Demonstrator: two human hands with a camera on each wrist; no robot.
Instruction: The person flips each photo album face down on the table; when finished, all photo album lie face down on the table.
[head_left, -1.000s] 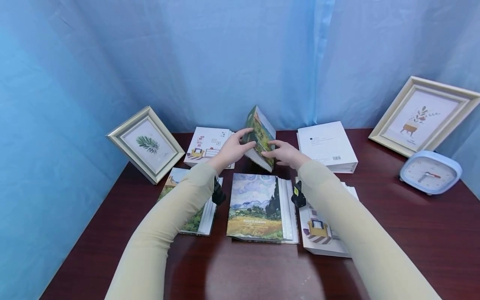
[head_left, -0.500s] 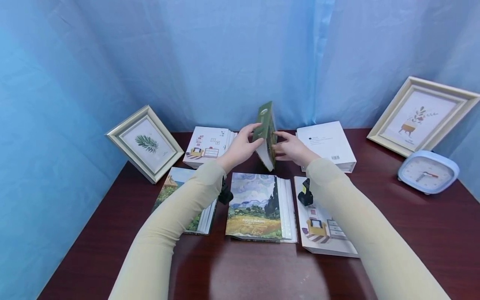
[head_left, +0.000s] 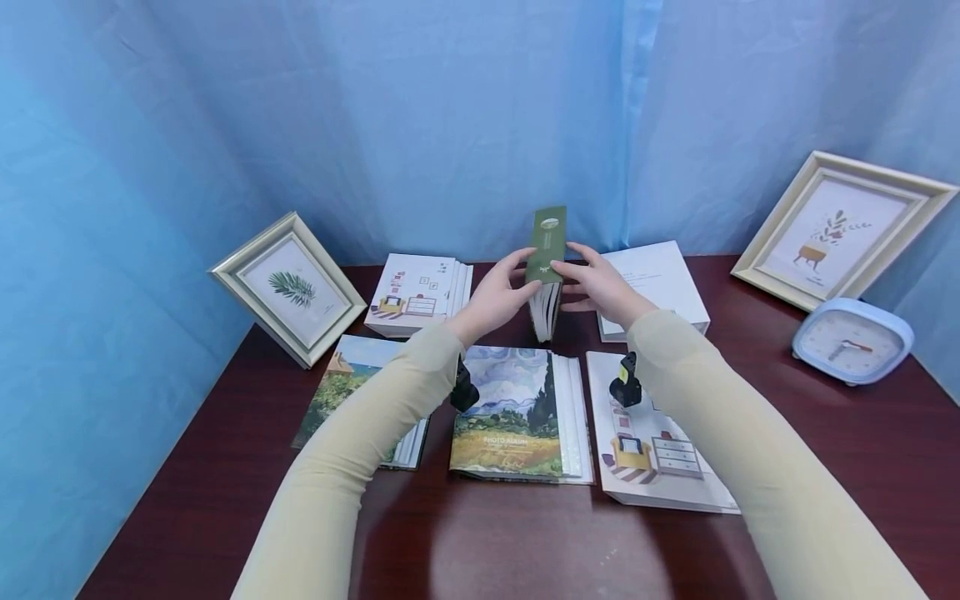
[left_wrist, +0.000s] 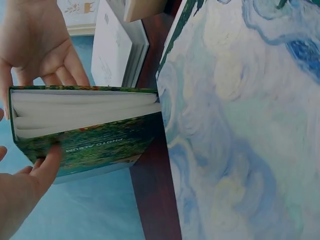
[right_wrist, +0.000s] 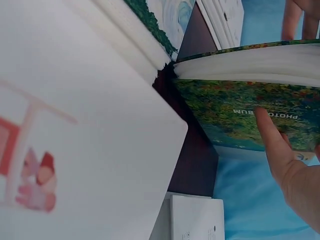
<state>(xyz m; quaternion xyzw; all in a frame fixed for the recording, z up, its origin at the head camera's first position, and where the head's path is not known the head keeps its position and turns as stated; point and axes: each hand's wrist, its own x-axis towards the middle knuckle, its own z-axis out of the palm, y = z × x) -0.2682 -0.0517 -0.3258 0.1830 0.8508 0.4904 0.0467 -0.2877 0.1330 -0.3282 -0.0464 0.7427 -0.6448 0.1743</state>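
Note:
A photo album (head_left: 548, 242) stands with its green spine uppermost between my two hands, near the back of the table. Its white page ends face me, and its lower edge seems to meet the tabletop. My left hand (head_left: 497, 298) touches the left cover with extended fingers. On the other side, the straight fingers of my right hand (head_left: 602, 287) rest against the right cover, its thumb by the spine. The right wrist view shows a finger of my right hand (right_wrist: 295, 175) lying flat on the album's printed cover (right_wrist: 225, 107); the left hand's fingers (right_wrist: 292, 22) show beyond it.
In front lie a landscape-cover album (head_left: 513, 417), a leafy one (head_left: 333, 392) and a white one (head_left: 637, 467). White albums (head_left: 412, 287) (head_left: 660, 275) lie at both back sides. Picture frames (head_left: 292, 289) (head_left: 843, 225) stand outside them, with a blue clock (head_left: 853, 342) at right.
The album has turned from a slanted pose, its painted cover facing me, to spine up. It moved slightly right, both hands following. The right hand's fingers slid onto its right cover.

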